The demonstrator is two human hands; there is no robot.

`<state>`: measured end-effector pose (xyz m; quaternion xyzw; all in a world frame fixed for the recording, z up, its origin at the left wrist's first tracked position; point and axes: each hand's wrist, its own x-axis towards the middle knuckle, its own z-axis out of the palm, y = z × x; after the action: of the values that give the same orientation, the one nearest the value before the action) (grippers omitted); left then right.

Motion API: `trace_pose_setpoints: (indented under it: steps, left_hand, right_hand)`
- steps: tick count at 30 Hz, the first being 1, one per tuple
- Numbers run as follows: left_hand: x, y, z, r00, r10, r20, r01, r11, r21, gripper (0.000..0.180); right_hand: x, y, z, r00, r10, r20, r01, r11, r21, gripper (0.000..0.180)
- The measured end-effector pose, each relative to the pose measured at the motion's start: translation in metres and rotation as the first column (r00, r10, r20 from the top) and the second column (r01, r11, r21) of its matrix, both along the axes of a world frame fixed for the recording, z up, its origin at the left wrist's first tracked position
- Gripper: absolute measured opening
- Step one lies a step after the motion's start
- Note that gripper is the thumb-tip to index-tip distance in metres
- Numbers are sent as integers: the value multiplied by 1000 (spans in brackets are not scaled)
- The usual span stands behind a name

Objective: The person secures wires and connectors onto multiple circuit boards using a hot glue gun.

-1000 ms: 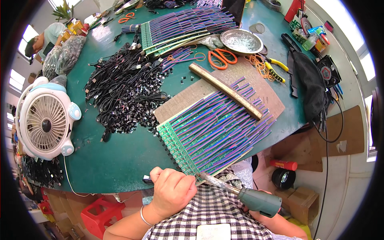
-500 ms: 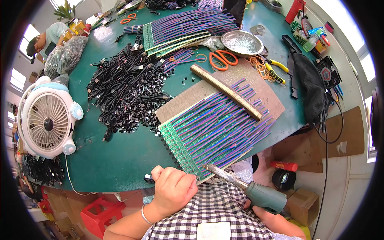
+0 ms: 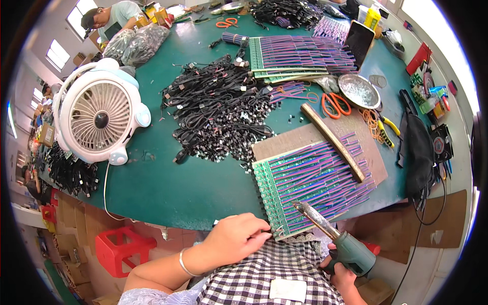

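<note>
My left hand (image 3: pixel 236 239), with a silver bangle at the wrist, is closed at the near left corner of a green circuit board panel (image 3: pixel 269 198). Its thumb and forefinger come together at the board's edge; whatever is between them is too small to make out. Small black connectors line the panel's left edge. Rows of blue and purple wires (image 3: pixel 315 173) lie across it. In my right hand (image 3: pixel 338 272) is a green soldering gun (image 3: pixel 356 254), its metal barrel pointing up and left over the wires. A wooden bar (image 3: pixel 333 142) presses across the wires' far ends.
A heap of black cables (image 3: pixel 218 107) lies left of the panel. Behind are stacked wired boards (image 3: pixel 300 56), orange scissors (image 3: pixel 335 105), a metal dish (image 3: pixel 359 91) and yellow-handled pliers (image 3: pixel 389 133). A fan (image 3: pixel 101 119) stands at left. Another person (image 3: pixel 117 20) sits at the far left.
The view has swung left, so the table's things sit farther right in the picture. My left fist has loosened into a pinch at the board's corner. The soldering gun stays in my right hand.
</note>
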<state>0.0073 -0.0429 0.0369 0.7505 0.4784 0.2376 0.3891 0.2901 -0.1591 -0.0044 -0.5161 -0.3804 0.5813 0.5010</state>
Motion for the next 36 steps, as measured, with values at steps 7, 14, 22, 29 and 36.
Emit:
trace_pose_setpoints:
  steps: [7, 14, 22, 29, 36]
  left_hand:
    - [-64, 98, 6, 891, 452, -39, -326, 698, 637, 3]
    - [-73, 152, -21, 776, 572, -265, -317, 717, 620, 7]
    - [-94, 155, -23, 804, 549, 229, -594, 764, 252, 11]
    - [-63, 151, -25, 754, 602, -263, -306, 676, 670, 8]
    - [-108, 151, -11, 654, 558, 511, -660, 751, 25, 11]
  right_hand:
    - [-5, 3, -3, 995, -98, 27, 97, 994, 43, 46]
    - [-9, 7, 6, 991, -116, 67, 115, 993, 18, 44]
    - [-12, 4, 10, 983, -181, 1, 181, 981, -64, 47]
    - [-15, 7, 6, 981, -193, -15, 193, 981, -29, 50]
    - [-18, 5, 8, 960, -265, -92, 263, 964, -34, 52]
